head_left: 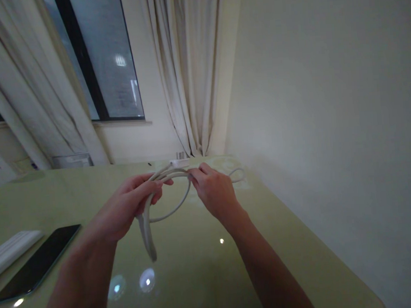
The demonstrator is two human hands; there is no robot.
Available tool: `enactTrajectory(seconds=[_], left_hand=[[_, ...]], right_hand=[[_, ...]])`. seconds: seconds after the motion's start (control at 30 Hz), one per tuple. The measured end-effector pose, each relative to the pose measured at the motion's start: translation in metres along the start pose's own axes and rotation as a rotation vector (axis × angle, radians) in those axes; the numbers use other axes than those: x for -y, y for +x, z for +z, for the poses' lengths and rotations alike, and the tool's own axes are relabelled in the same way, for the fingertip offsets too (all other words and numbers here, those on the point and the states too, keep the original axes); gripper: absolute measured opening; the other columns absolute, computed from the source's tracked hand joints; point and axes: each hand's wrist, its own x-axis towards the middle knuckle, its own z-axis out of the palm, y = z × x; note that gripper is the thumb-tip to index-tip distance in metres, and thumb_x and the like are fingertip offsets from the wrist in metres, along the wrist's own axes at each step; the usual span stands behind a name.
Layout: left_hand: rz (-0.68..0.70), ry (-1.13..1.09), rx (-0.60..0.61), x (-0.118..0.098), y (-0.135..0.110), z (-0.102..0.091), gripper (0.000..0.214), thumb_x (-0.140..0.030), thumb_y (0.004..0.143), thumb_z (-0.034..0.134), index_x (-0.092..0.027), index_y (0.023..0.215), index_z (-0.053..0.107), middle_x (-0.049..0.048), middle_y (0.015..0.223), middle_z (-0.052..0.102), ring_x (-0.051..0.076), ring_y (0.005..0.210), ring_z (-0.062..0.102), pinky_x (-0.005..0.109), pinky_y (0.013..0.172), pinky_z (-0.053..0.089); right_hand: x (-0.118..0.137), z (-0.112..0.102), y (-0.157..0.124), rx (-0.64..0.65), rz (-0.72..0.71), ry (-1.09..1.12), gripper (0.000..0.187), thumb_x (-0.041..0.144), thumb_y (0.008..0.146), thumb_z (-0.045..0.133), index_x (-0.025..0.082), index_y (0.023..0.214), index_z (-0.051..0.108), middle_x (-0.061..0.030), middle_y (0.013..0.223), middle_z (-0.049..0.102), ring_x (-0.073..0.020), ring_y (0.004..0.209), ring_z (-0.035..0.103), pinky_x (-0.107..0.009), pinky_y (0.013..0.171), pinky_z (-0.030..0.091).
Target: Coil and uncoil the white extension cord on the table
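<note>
A white power cord (170, 214) hangs in loops between my two hands, above the table. My left hand (138, 194) pinches the gathered loops between thumb and fingers, and part of the bundle droops below it. Closed around the same cord on the other side is my right hand (212, 188), with a short loop showing past its far edge. A white plug (180, 163) with upright metal prongs sticks up just beyond the loops, between the hands.
To the left on the glossy greenish table (185, 285) lie a black smartphone (40, 261) and a white power strip-like bar (14, 249). A wall (321, 119) borders the table's right side. Curtains (190, 71) and a window (107, 53) stand behind.
</note>
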Motion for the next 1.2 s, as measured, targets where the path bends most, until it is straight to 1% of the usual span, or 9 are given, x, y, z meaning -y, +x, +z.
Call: enactTrajectory(seconds=[0.13,0.27,0.4,0.5,0.57,0.7,0.83,1.03,1.2], left_hand=[[0.017,-0.379,-0.048,-0.012,-0.003,-0.02,0.023,-0.024,0.079,0.071,-0.007,0.095,0.076,-0.0078,0.055,0.038,0.006,0.045,0.022,0.017,0.035,0.026],[0.129,-0.653,-0.174,-0.025,-0.008,-0.042,0.028,-0.009,0.08,0.055,-0.002,0.1,0.074,-0.01,0.053,0.032,0.006,0.042,0.015,0.016,0.032,0.025],[0.069,-0.643,-0.269,-0.026,-0.004,-0.049,0.025,-0.013,0.089,0.049,-0.005,0.096,0.072,-0.0096,0.051,0.031,0.006,0.039,0.016,0.016,0.03,0.024],[0.044,-0.529,-0.396,-0.02,0.003,-0.047,0.02,-0.019,0.093,0.053,-0.01,0.088,0.071,-0.0097,0.049,0.03,0.005,0.035,0.018,0.016,0.029,0.02],[0.077,-0.462,-0.474,-0.016,0.005,-0.045,0.02,-0.023,0.096,0.058,-0.012,0.082,0.068,-0.0095,0.048,0.03,0.004,0.036,0.02,0.015,0.03,0.019],[0.16,-0.352,-0.449,-0.012,0.004,-0.04,0.022,-0.026,0.097,0.066,-0.012,0.08,0.068,-0.0094,0.05,0.031,0.003,0.038,0.023,0.015,0.035,0.022],[0.164,-0.336,-0.384,-0.011,0.001,-0.039,0.023,-0.026,0.097,0.065,-0.012,0.079,0.068,-0.0092,0.052,0.029,0.003,0.039,0.022,0.015,0.035,0.022],[0.142,-0.329,-0.332,-0.015,-0.003,-0.031,0.027,-0.033,0.095,0.065,-0.013,0.077,0.067,-0.0092,0.053,0.025,0.004,0.04,0.019,0.014,0.033,0.022],[0.172,-0.309,-0.356,-0.024,-0.01,-0.014,0.02,-0.029,0.088,0.073,-0.015,0.076,0.066,-0.008,0.055,0.031,0.005,0.042,0.027,0.013,0.034,0.026]], right_hand=[[-0.029,-0.001,0.005,-0.123,0.084,0.16,0.019,0.022,0.105,0.057,0.021,0.108,0.076,-0.0079,0.107,0.075,-0.0199,0.091,0.07,-0.028,0.074,0.047],[-0.055,0.004,0.01,-0.258,0.096,0.565,0.009,0.021,0.096,0.069,0.017,0.092,0.076,-0.0053,0.089,0.076,-0.017,0.081,0.068,-0.027,0.076,0.047],[-0.061,0.011,0.011,-0.189,0.117,0.809,0.027,0.041,0.084,0.085,0.018,0.076,0.074,0.0025,0.062,0.06,-0.0123,0.06,0.049,-0.027,0.059,0.035],[-0.062,0.01,0.01,-0.186,0.13,0.895,0.035,0.051,0.08,0.086,0.018,0.076,0.074,0.0058,0.057,0.046,-0.011,0.057,0.038,-0.027,0.055,0.028],[-0.064,0.007,0.009,-0.164,0.119,0.92,0.036,0.053,0.08,0.085,0.018,0.081,0.075,0.0059,0.059,0.046,-0.011,0.057,0.036,-0.027,0.055,0.027],[-0.061,0.002,0.006,-0.076,0.007,0.786,0.035,0.049,0.09,0.076,0.017,0.078,0.075,0.001,0.072,0.059,-0.0117,0.065,0.047,-0.027,0.062,0.033],[-0.052,0.002,0.005,-0.046,-0.085,0.554,0.038,0.043,0.101,0.067,0.016,0.074,0.071,0.0011,0.073,0.058,-0.0113,0.068,0.05,-0.028,0.068,0.033],[-0.03,0.005,0.004,0.133,-0.044,0.203,0.032,0.04,0.104,0.062,0.017,0.087,0.074,-0.0065,0.088,0.073,-0.0163,0.08,0.062,-0.029,0.074,0.039],[0.005,0.035,-0.003,0.399,0.063,0.007,0.027,0.04,0.102,0.061,0.018,0.105,0.077,-0.0169,0.102,0.079,-0.0269,0.096,0.075,-0.035,0.08,0.051]])
